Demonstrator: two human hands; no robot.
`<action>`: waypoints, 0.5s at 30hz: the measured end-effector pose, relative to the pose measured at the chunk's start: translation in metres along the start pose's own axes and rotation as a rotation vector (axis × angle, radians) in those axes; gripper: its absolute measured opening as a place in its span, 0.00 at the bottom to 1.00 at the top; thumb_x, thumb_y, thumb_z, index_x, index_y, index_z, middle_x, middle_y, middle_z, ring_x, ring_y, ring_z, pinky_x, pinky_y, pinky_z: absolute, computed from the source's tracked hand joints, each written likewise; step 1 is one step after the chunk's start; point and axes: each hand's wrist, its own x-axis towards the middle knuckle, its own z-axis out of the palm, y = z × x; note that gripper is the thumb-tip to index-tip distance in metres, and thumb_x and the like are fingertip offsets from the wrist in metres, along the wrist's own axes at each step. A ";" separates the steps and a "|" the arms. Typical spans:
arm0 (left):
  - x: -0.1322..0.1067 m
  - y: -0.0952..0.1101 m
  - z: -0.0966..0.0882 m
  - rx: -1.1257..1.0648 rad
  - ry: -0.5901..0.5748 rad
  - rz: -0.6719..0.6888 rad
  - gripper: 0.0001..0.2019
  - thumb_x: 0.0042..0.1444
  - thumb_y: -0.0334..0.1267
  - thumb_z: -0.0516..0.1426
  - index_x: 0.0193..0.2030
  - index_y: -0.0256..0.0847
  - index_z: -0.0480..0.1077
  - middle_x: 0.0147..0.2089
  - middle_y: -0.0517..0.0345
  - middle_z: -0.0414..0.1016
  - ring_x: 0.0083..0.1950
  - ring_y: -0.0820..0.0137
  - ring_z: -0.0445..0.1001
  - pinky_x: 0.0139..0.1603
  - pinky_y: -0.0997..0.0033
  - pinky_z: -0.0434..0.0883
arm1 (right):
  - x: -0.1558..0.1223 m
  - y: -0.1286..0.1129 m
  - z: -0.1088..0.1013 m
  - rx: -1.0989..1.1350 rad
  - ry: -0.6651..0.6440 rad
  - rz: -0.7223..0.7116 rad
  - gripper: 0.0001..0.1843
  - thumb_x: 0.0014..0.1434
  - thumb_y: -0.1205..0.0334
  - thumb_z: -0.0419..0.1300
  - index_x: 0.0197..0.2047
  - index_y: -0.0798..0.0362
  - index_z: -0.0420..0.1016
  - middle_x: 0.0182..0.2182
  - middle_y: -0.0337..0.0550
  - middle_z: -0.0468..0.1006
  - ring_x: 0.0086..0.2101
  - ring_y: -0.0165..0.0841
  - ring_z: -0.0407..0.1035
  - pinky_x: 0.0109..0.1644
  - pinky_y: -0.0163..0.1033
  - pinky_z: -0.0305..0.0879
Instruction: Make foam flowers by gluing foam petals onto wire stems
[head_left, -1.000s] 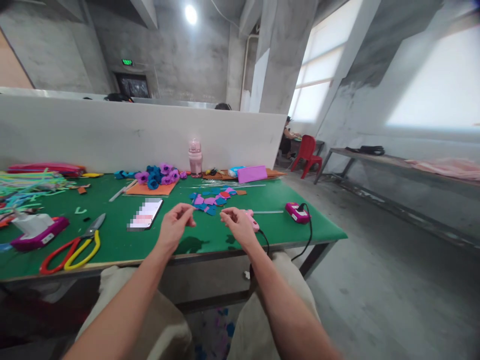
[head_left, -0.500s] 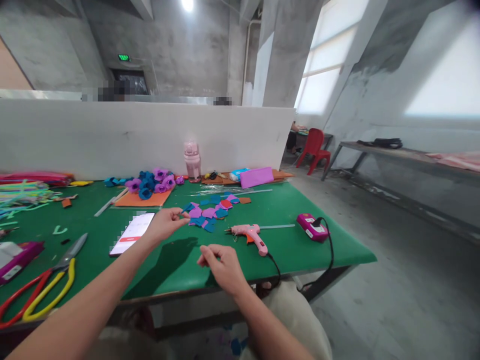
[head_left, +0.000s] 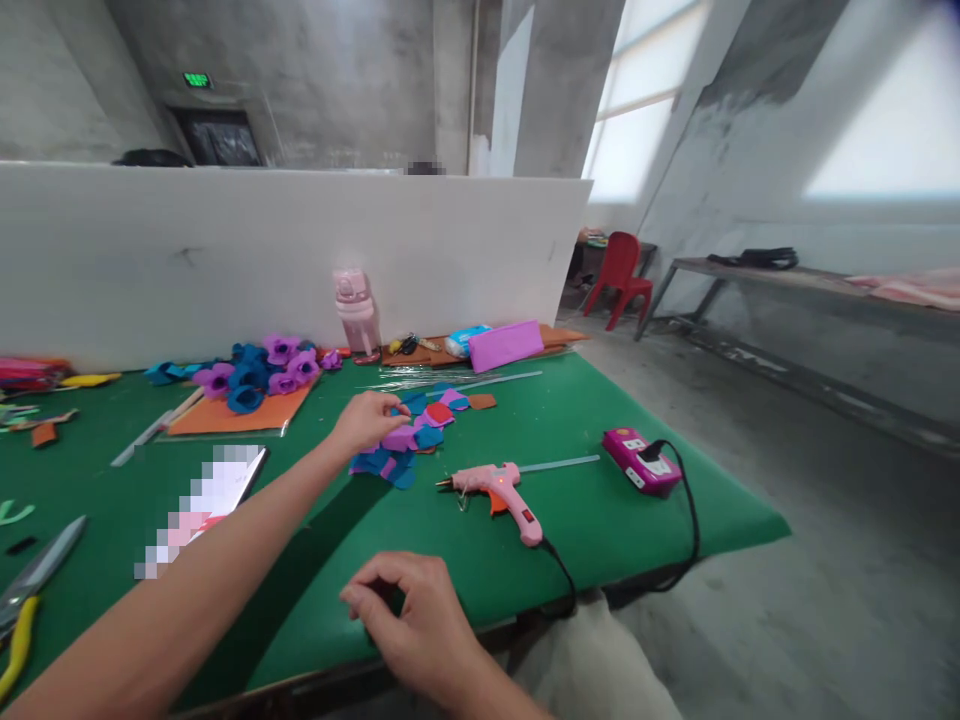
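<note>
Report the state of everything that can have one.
Glue gun: on its side, glue stick loaded
Cut pieces: loose, overlapping
Left hand: grip unclear
Right hand: loosely curled
Power strip: black plug inserted
Phone: face up, screen lit
Scissors: lying flat, partly out of frame, opening unclear
Pink bottle: upright
Green sign: lit
Red chair: upright

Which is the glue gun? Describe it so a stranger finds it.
Find the green table; near its right end sits a magenta power socket. Left of that lies the glue gun, nozzle pointing left. Unlike its neighbours, it is pistol-shaped and pink, with an orange trigger.
</note>
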 end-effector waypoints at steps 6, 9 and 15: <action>0.024 0.035 0.044 0.299 -0.084 0.074 0.19 0.45 0.48 0.54 0.45 0.51 0.72 0.38 0.56 0.77 0.40 0.62 0.72 0.34 0.71 0.64 | -0.002 0.005 0.008 0.054 -0.005 0.047 0.08 0.54 0.64 0.56 0.26 0.53 0.74 0.22 0.35 0.74 0.25 0.25 0.67 0.30 0.26 0.58; 0.033 0.038 0.052 0.342 -0.099 0.004 0.15 0.46 0.44 0.53 0.39 0.47 0.75 0.38 0.52 0.77 0.40 0.60 0.72 0.36 0.69 0.65 | -0.002 0.005 0.007 0.064 -0.001 0.052 0.09 0.54 0.63 0.56 0.27 0.54 0.75 0.22 0.36 0.75 0.25 0.25 0.67 0.31 0.26 0.58; 0.049 0.025 0.040 0.229 -0.047 0.006 0.14 0.46 0.40 0.51 0.35 0.44 0.77 0.33 0.54 0.77 0.35 0.66 0.72 0.30 0.74 0.61 | -0.003 0.004 0.003 0.066 -0.007 0.038 0.09 0.55 0.63 0.55 0.28 0.54 0.75 0.24 0.37 0.76 0.26 0.26 0.68 0.31 0.26 0.59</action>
